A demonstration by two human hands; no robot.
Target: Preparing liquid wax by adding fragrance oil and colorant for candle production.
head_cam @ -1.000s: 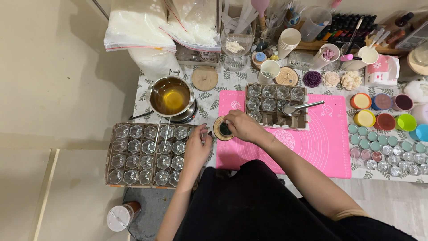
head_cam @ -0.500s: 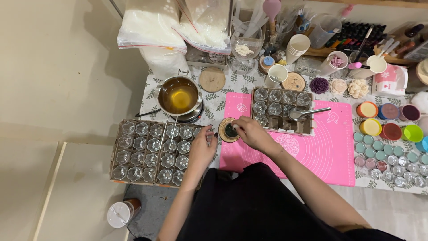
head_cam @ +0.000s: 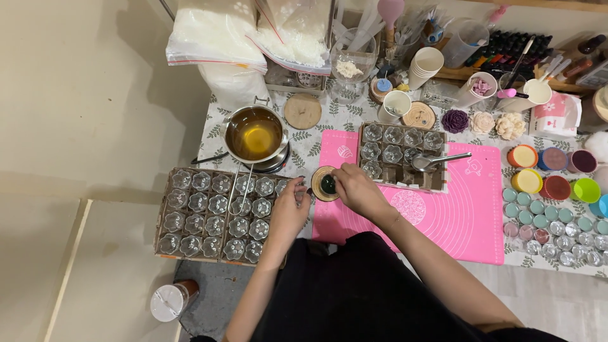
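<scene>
Right hand (head_cam: 356,190): fingertips cover part of the small jar (head_cam: 328,185), contents unclear.
Left hand (head_cam: 289,212): hides tray (head_cam: 190,215) corner.
Round tins (head_cam: 573,223): cut off right of pink mat (head_cam: 468,209).

Two clear plastic bags (head_cam: 218,35) of white flakes sit at the table's back-left. A pink-and-white carton (head_cam: 556,114) stands far right.

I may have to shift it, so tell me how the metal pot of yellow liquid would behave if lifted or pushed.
The metal pot of yellow liquid is probably heavy for its size, since it looks well filled. The liquid would likely slosh or spill if the pot is tilted or shoved. It sits on a dark base, so a push may slide it off.
</scene>
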